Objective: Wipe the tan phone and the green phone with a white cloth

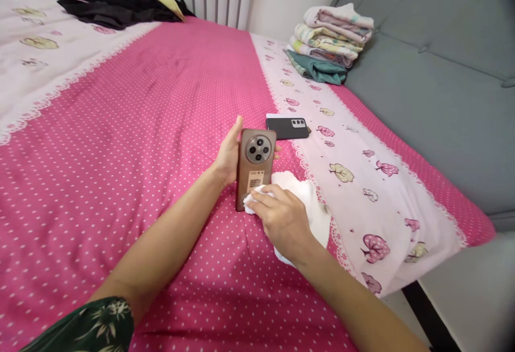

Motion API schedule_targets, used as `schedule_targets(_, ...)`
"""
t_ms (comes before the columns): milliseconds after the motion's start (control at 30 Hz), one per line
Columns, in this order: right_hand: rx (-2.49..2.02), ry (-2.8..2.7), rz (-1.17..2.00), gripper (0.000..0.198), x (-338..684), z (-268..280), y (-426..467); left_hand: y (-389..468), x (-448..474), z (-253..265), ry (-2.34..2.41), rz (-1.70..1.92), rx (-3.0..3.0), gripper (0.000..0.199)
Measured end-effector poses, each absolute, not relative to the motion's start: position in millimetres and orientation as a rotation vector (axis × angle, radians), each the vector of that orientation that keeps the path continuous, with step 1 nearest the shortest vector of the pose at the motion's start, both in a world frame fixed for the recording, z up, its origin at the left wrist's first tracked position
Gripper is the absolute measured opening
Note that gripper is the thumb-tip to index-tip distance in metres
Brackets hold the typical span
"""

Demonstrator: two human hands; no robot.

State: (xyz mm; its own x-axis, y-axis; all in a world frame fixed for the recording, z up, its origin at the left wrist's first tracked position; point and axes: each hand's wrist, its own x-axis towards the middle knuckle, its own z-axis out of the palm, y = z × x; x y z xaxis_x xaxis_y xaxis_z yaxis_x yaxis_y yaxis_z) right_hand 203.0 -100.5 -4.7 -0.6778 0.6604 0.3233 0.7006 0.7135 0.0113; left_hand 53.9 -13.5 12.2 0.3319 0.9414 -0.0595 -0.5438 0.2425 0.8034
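Snugly held the brown phone (256,167) in a curled left hand (229,154), at the near left of the black phone (282,126); with a pinching right hand (285,217), pressed the white cloth (315,210) onto the brown phone.

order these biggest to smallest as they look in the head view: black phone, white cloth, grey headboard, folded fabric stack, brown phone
1. Grey headboard
2. Folded fabric stack
3. Brown phone and white cloth: too close to rank, since the right hand hides part of the cloth
4. Black phone
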Motion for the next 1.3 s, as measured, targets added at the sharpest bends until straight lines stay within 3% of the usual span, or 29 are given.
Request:
schedule_targets(267,-1.276,-2.779,0.088,0.025,202,2,-107,-14,54,13,0.629,1.125,0.788,0.092)
schedule_targets(667,-0.976,-1.829,-0.487,0.028,206,28,-103,-25,66,14,0.464,0.966,0.833,0.103)
schedule_targets(833,-1.015,-1.656,-0.619,0.032,220,29,-95,-35,75,17,0.385,0.968,0.970,0.091)
schedule_targets(1000,-1.070,-1.700,-0.557,0.037,225,27,-92,-39,83,4,0.262,0.969,1.113,0.073)
schedule_targets(1300,-1.013,-1.830,-0.564,0.034,213,38,-104,-41,71,12,0.300,0.917,1.425,0.065)
